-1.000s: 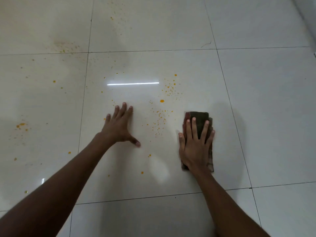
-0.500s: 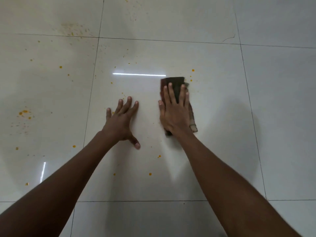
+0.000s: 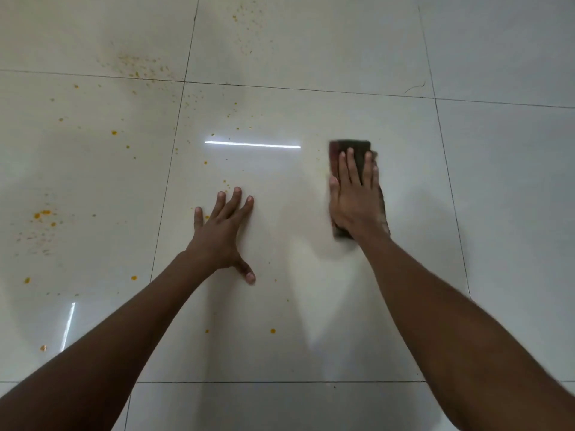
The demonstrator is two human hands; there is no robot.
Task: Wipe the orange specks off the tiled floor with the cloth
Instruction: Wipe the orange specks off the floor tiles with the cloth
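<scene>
A dark folded cloth [image 3: 351,148] lies flat on the glossy white tiled floor [image 3: 311,290]. My right hand [image 3: 354,197] presses on it with fingers spread, covering most of it. My left hand [image 3: 222,234] rests flat on the same tile to the left, fingers apart, holding nothing. Orange specks [image 3: 43,214] dot the tile at the far left. More specks [image 3: 140,71] smear the grout line at the upper left. Two drops [image 3: 273,330] lie between my forearms. The patch of tile between my hands looks free of specks.
Grey grout lines [image 3: 168,181] divide the large tiles. A bright strip of reflected light [image 3: 252,145] crosses the middle tile. A thin dark squiggle [image 3: 415,87] marks the floor at the upper right. The tiles to the right show no specks.
My right hand slid the cloth forward and left over the cluster of specks, then back to the right. That cluster is gone. My left hand stayed planted.
</scene>
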